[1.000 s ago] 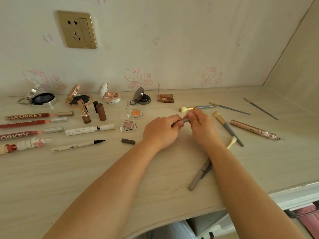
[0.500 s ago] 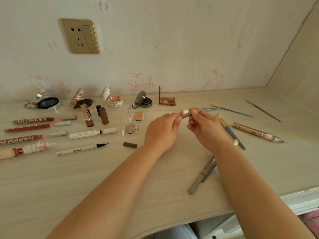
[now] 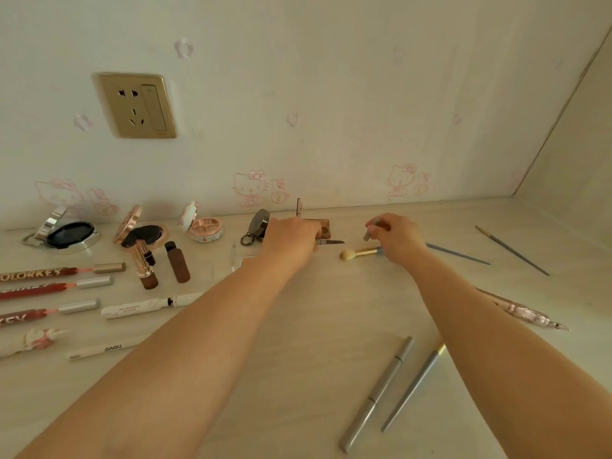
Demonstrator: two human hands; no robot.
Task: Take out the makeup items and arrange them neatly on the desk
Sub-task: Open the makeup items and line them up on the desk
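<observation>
My left hand [image 3: 291, 238] grips a thin grey pencil [image 3: 331, 242] whose dark tip points right, near the small brown eyeshadow palette [image 3: 323, 225]. My right hand [image 3: 395, 236] holds the pencil's grey cap [image 3: 371, 230], apart from the pencil. Just below that hand a gold-ferruled brush [image 3: 356, 252] lies on the desk [image 3: 314, 326]. Open compacts [image 3: 71, 233] [image 3: 142, 231] [image 3: 203, 226] line the back. Lip glosses [image 3: 49, 271], lipsticks [image 3: 145, 265] and a white eyeliner [image 3: 99, 351] lie at the left.
Two grey pencils [image 3: 377, 392] [image 3: 414, 389] lie near the front right. Thin brushes [image 3: 511, 250] [image 3: 457, 255] and a rose-gold pen [image 3: 526, 311] sit at the right. A gold wall socket [image 3: 137, 106] is above; the desk edge runs at the lower right.
The hands moved toward the back of the desk and pulled apart: the cap came off the pencil. The head tilted up, showing more wall.
</observation>
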